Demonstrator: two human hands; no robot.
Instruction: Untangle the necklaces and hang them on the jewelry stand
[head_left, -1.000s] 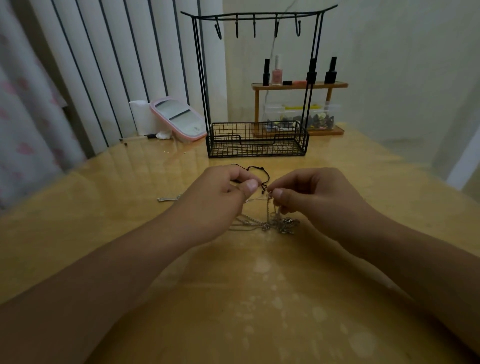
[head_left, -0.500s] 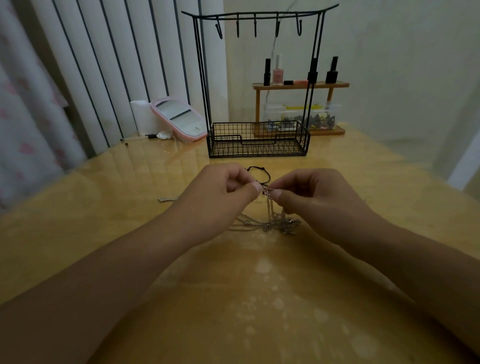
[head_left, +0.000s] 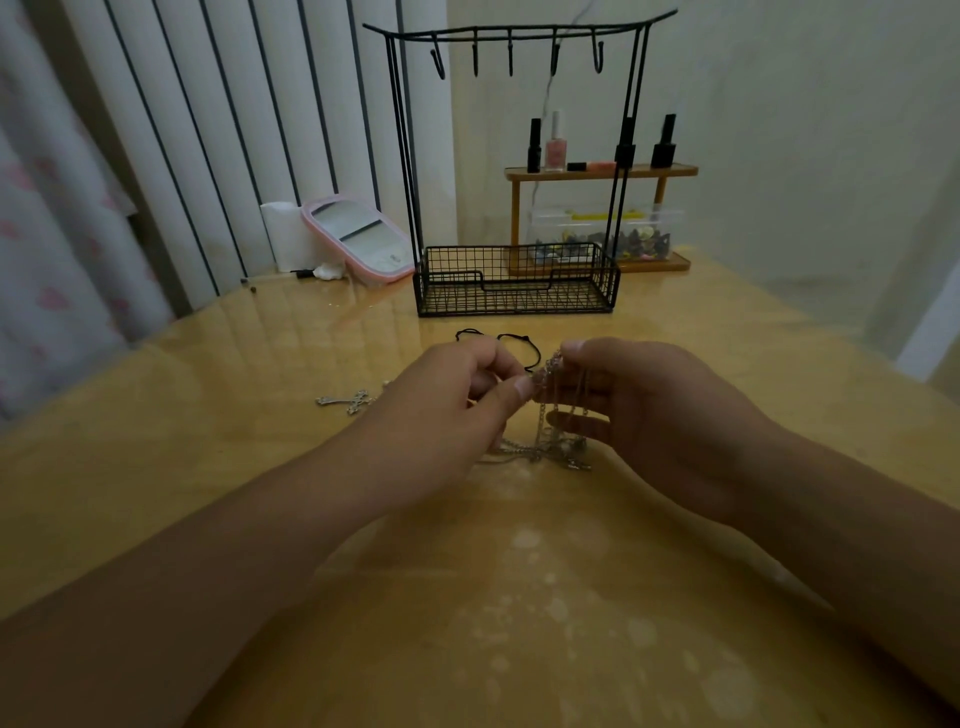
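A tangle of silver chain necklaces (head_left: 545, 441) hangs between my hands, its lower part lying on the wooden table (head_left: 208, 441). My left hand (head_left: 447, 410) pinches the chains at their top with thumb and fingers. My right hand (head_left: 649, 410) pinches the same knot from the right, strands draped across its fingers. A silver cross pendant (head_left: 347, 401) lies on the table left of my left hand. A black cord necklace (head_left: 498, 340) lies just beyond my hands. The black wire jewelry stand (head_left: 519, 171) stands behind it, its hooks bare.
A pink-framed mirror (head_left: 358, 239) and a white paper roll (head_left: 283, 234) lean at the back left. Behind the stand is a small wooden shelf (head_left: 602, 174) with nail polish bottles and a clear box of small items (head_left: 644, 234). Curtains hang at left.
My right hand has opened a little and lifted the knot slightly, so more chain strands show across its fingers. The cross pendant on the left is now plainly visible.
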